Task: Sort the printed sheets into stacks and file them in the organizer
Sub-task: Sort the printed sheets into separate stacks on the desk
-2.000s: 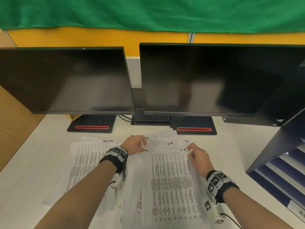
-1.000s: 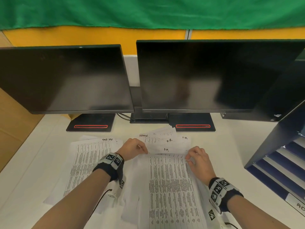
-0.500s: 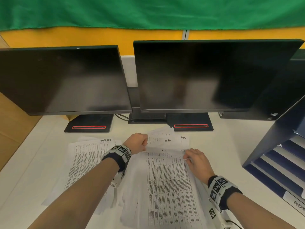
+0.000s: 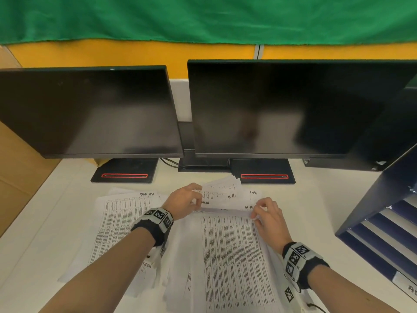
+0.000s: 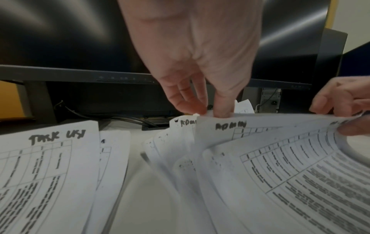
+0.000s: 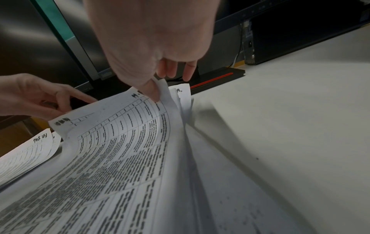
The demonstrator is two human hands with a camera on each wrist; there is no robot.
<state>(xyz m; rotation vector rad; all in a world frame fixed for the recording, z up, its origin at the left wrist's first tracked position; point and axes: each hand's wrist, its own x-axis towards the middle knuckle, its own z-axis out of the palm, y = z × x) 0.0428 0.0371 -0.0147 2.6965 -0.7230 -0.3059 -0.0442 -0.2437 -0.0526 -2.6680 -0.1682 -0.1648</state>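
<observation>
A loose pile of printed sheets (image 4: pixel 230 251) lies on the white desk in front of me. Its top sheet (image 6: pixel 124 134), marked ADMIN by hand, is lifted at the far edge. My left hand (image 4: pixel 187 201) pinches that sheet's top left corner (image 5: pixel 208 114). My right hand (image 4: pixel 268 213) pinches its top right corner (image 6: pixel 160 93) between thumb and fingers. Sheets marked H.R. (image 4: pixel 232 195) fan out beyond the hands. A separate stack headed TASK LIST (image 4: pixel 119 220) lies to the left (image 5: pixel 50 166). The dark blue organizer (image 4: pixel 388 222) stands at the right edge.
Two black monitors (image 4: pixel 90 111) (image 4: pixel 282 107) on stands with red stripes (image 4: pixel 124 175) stand close behind the papers. A brown panel (image 4: pixel 15 177) bounds the desk on the left. Bare white desk (image 4: pixel 316 199) lies between the pile and the organizer.
Both hands stayed at the far edge of the pile, fingering the corners; the top sheet's far edge has lifted and more H.R. sheets show beyond it. The head view shifted slightly.
</observation>
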